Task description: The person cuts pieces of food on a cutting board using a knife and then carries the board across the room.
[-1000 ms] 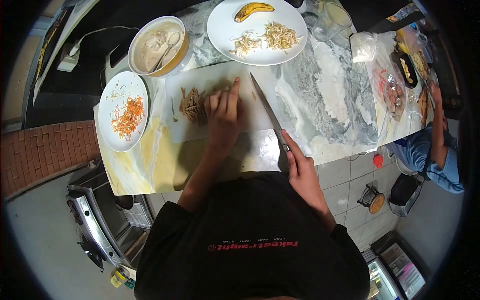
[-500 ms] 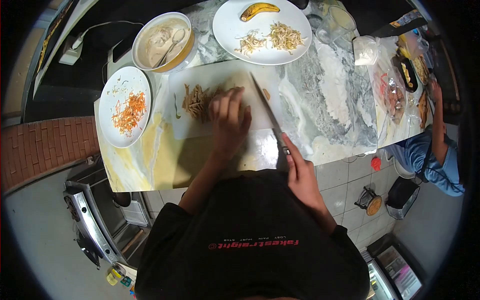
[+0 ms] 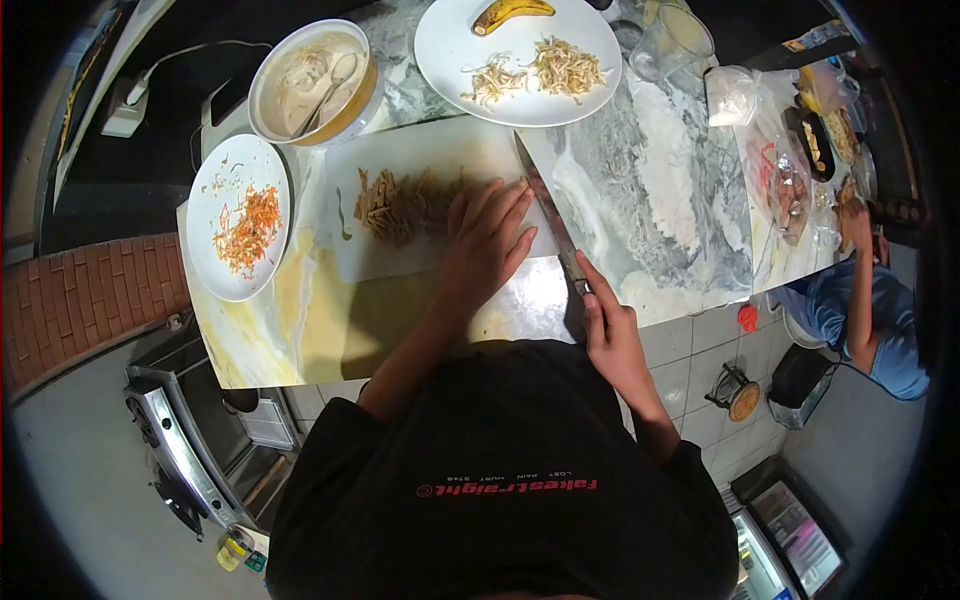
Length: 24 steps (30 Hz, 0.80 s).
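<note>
Holding, head view: right hand (image 3: pixel 612 335), closed round the handle of one knife (image 3: pixel 549 209), blade along the right edge of the white cutting board (image 3: pixel 400 264). Left hand (image 3: pixel 488 238), palm down, fingers extended, thumb apart, over the right end of the brown strips (image 3: pixel 392 208); fingertip contact unclear. Strips: heaped on the board. Left of board: white plate (image 3: pixel 205 245), orange shreds (image 3: pixel 250 232). Beyond: bowl (image 3: pixel 364 108) with spoon (image 3: pixel 326 94); oval plate (image 3: pixel 500 112), banana (image 3: pixel 512 15), pale sprouts (image 3: pixel 567 70).
</note>
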Tool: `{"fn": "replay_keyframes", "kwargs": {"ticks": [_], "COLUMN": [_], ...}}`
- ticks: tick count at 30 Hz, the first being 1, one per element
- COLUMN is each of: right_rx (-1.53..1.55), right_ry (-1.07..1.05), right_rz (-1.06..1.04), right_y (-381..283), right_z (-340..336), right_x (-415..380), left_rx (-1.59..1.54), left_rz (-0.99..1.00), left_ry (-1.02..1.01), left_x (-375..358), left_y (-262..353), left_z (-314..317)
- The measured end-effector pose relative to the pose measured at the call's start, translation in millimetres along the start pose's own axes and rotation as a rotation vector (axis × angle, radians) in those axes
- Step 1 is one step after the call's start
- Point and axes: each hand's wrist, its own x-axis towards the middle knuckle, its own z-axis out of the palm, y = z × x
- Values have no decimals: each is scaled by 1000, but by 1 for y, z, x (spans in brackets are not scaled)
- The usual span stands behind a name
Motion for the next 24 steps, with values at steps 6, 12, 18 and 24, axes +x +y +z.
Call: {"fn": "replay_keyframes", "kwargs": {"ticks": [6, 12, 18, 24], "right_rx": [22, 29, 5, -19], "right_ry": [35, 14, 28, 113], "right_rz": [-98, -90, -104, -214], "right_y": [2, 1, 1, 5], "right_z": [0, 1, 3, 14], "right_x": [6, 10, 11, 13], "left_rx": [-30, -37, -40, -32], "left_rz": [-2, -6, -11, -57], "left_ry": [4, -4, -15, 51], "left_x": [-1, -1, 1, 0], "left_y": [-3, -3, -3, -4], "left_z": [3, 2, 1, 4]}}
